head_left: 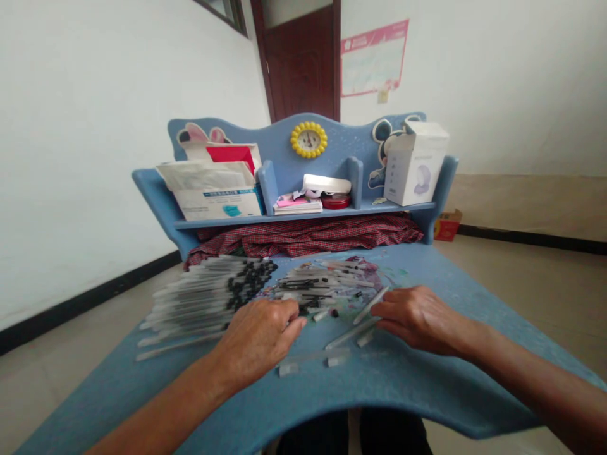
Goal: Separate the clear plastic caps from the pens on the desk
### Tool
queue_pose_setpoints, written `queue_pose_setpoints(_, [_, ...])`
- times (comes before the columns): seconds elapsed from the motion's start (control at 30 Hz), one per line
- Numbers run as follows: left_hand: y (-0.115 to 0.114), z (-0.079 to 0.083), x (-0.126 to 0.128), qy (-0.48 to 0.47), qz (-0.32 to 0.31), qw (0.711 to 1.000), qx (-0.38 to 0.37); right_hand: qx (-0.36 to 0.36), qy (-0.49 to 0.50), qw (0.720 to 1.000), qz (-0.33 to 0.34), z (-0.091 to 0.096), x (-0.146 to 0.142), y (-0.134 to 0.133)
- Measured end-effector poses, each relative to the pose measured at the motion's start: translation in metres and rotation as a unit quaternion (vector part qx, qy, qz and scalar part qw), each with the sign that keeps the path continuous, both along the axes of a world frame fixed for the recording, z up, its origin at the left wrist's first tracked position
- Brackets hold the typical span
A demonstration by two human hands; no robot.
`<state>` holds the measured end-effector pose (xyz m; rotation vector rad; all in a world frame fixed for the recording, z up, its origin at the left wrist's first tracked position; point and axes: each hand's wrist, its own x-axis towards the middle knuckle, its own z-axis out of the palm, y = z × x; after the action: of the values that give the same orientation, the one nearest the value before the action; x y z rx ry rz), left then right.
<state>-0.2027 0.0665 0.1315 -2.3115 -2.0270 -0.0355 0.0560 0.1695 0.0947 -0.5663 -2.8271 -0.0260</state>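
My left hand (265,332) is closed in a pinch near the middle of the table, and whatever its fingertips hold is hidden. To the right, my right hand (417,319) has its fingers pressed together on a translucent pen barrel (348,333) that slants toward the left. Another clear barrel (370,306) lies against its fingertips. Beyond both hands spreads a loose pile of pen parts (327,278), clear tubes mixed with black pieces. Left of my left hand, many capped pens (190,300) lie side by side, their black ends pointing right. Short clear pieces (337,360) sit near the front.
The blue table (474,297) has a curved front edge and a back shelf (227,221). A mask box (218,199), a white carton (415,164) and a red round tin (336,201) stand on it. Checked cloth (303,235) is bunched underneath.
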Motion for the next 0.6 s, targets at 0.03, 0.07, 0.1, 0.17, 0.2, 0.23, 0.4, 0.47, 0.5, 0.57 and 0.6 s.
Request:
queue_pose_setpoints(0.03, [-0.001, -0.002, -0.005, 0.003, 0.004, 1.0, 0.004, -0.005, -0.021, 1.0, 0.013, 0.001, -0.005, -0.009])
queue_pose_setpoints(0.07, [-0.003, -0.005, -0.009, 0.004, 0.005, 1.0, 0.009, -0.009, -0.044, 0.999, 0.023, 0.001, -0.009, -0.016])
queue_pose_setpoints(0.1, [-0.004, -0.007, -0.013, 0.004, 0.004, 1.0, 0.011, -0.012, -0.065, 0.997, 0.03, 0.001, -0.013, -0.022])
queue_pose_setpoints(0.17, [-0.008, -0.009, -0.02, 0.0, -0.001, 1.0, 0.014, -0.018, -0.084, 0.996, 0.039, -0.001, -0.019, -0.027])
queue_pose_setpoints(0.2, [-0.011, -0.01, -0.022, -0.002, -0.001, 1.0, 0.015, -0.019, -0.091, 0.995, 0.041, -0.002, -0.021, -0.028])
queue_pose_setpoints(0.23, [-0.014, -0.011, -0.024, -0.003, 0.0, 1.0, 0.016, -0.019, -0.097, 0.994, 0.042, -0.004, -0.022, -0.027])
queue_pose_setpoints(0.4, [-0.029, -0.01, -0.036, -0.006, 0.018, 1.0, 0.017, -0.028, -0.103, 0.994, 0.032, -0.006, -0.021, -0.02])
queue_pose_setpoints(0.47, [-0.033, -0.009, -0.044, -0.009, 0.035, 0.999, 0.021, -0.039, -0.089, 0.995, 0.021, -0.005, -0.019, -0.02])
queue_pose_setpoints(0.5, [-0.036, -0.009, -0.049, -0.01, 0.047, 0.999, 0.025, -0.045, -0.083, 0.995, 0.018, -0.006, -0.017, -0.02])
queue_pose_setpoints(0.57, [-0.041, -0.006, -0.06, -0.015, 0.075, 0.997, 0.033, -0.055, -0.066, 0.996, 0.019, -0.013, -0.012, -0.022])
queue_pose_setpoints(0.6, [-0.044, -0.004, -0.067, -0.017, 0.09, 0.995, 0.037, -0.058, -0.051, 0.997, 0.022, -0.019, -0.009, -0.022])
